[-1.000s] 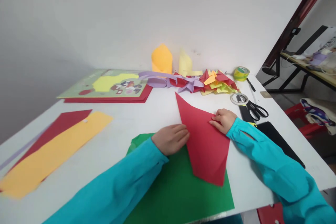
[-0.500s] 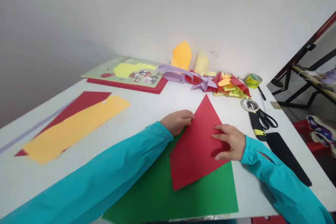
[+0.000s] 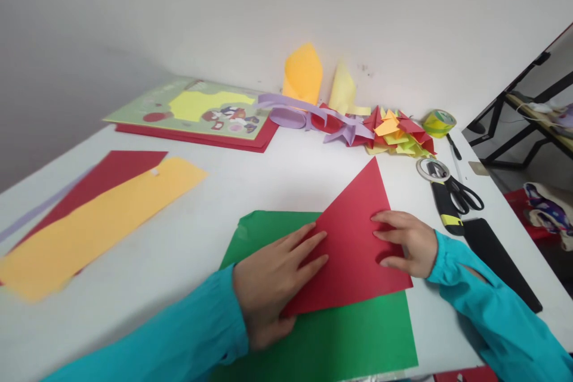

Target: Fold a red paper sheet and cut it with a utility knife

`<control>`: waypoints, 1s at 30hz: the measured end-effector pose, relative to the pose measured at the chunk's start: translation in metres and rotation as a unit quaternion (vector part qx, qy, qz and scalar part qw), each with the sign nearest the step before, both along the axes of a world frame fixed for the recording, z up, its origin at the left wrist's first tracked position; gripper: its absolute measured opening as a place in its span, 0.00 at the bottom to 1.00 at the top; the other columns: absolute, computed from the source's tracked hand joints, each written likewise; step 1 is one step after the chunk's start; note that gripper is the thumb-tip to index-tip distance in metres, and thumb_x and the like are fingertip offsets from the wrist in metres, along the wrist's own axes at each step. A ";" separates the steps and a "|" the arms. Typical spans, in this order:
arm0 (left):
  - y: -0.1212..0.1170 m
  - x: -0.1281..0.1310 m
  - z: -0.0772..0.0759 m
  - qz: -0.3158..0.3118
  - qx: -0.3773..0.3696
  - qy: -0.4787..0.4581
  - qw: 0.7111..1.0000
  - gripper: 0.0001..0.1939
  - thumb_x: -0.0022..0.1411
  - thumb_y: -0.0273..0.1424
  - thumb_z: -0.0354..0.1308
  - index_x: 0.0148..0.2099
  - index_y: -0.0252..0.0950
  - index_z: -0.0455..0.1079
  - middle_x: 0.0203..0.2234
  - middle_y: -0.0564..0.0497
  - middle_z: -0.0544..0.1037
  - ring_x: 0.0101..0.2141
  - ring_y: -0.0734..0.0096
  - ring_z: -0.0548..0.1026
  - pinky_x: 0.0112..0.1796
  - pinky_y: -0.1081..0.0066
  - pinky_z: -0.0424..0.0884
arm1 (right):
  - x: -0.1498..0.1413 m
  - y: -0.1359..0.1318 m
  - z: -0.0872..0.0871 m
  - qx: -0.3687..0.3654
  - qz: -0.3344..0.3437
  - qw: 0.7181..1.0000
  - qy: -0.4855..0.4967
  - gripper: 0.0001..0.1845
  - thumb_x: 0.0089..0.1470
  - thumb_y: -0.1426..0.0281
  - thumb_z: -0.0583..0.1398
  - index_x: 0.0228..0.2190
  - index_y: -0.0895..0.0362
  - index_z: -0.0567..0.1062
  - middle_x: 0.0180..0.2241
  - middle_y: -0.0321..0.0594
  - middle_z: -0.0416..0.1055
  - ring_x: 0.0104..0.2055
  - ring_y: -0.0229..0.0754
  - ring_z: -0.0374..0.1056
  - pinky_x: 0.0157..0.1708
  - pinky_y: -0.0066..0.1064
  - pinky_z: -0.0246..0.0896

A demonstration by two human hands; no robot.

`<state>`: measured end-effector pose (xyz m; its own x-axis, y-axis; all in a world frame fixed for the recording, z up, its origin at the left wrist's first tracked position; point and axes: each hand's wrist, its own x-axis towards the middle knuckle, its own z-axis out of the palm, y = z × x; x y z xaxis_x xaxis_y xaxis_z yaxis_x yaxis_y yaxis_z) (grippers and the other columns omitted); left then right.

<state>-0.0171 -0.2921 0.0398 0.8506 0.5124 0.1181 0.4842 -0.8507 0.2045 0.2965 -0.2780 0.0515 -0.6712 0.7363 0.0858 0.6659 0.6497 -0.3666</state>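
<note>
A red sheet of paper (image 3: pixel 347 245), triangular in outline with one point at the top, lies over a green sheet (image 3: pixel 353 334) on the white table. My left hand (image 3: pixel 277 280) rests on the triangle's left side, fingers stretched and apart; its thumb is near the lower left corner, which the hand partly hides. On the right side of the red paper, my right hand (image 3: pixel 405 242) touches the surface with spread, slightly bent fingers. Neither hand grips anything that I can see.
Orange paper (image 3: pixel 107 215) overlaps dark red paper (image 3: pixel 96 182) at the left. Behind stands a green booklet (image 3: pixel 147 104) on red sheets. Folded paper shapes (image 3: pixel 394 131) line the wall. At the right are tape (image 3: pixel 439 123), scissors (image 3: pixel 465 196) and a black knife (image 3: pixel 445 209).
My left hand has moved from the upper left edge down toward the lower left corner. The red paper has gone from a four-sided outline to a triangle. My right hand stays on its right side.
</note>
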 end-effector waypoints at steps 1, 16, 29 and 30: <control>0.003 -0.002 -0.002 -0.009 0.001 -0.004 1.000 0.40 0.39 0.30 0.61 0.58 0.32 0.62 0.60 0.36 0.59 0.61 0.41 0.53 0.54 0.49 0.63 | 0.001 -0.001 0.000 -0.017 0.001 1.000 0.016 0.26 0.50 0.55 0.61 0.46 0.59 0.75 0.55 0.53 0.64 0.57 0.52 0.60 0.56 0.45 0.57; 0.033 -0.020 -0.027 0.073 -0.112 -0.254 0.958 0.15 0.67 0.29 0.44 0.47 0.42 0.70 0.46 0.52 0.77 0.54 0.67 0.68 0.56 0.60 0.62 | 0.012 0.003 0.002 -0.179 -0.004 0.965 0.191 0.23 0.49 0.56 0.63 0.45 0.55 0.75 0.52 0.50 0.68 0.57 0.49 0.61 0.55 0.42 0.58; 0.028 -0.001 -0.020 0.358 -0.094 -0.239 0.898 0.25 0.61 0.44 0.54 0.55 0.34 0.58 0.27 0.52 0.75 0.33 0.62 0.75 0.36 0.61 0.73 | -0.022 -0.003 -0.020 0.139 -0.286 0.943 0.099 0.24 0.55 0.66 0.59 0.53 0.56 0.67 0.44 0.43 0.75 0.38 0.42 0.74 0.40 0.31 0.71; 0.028 0.000 -0.019 0.356 -0.060 -0.241 0.901 0.25 0.62 0.42 0.53 0.56 0.34 0.57 0.27 0.52 0.74 0.33 0.62 0.75 0.36 0.61 0.73 | -0.024 -0.003 -0.020 0.157 -0.290 0.940 0.085 0.28 0.55 0.66 0.59 0.56 0.57 0.64 0.43 0.43 0.75 0.37 0.42 0.74 0.39 0.31 0.71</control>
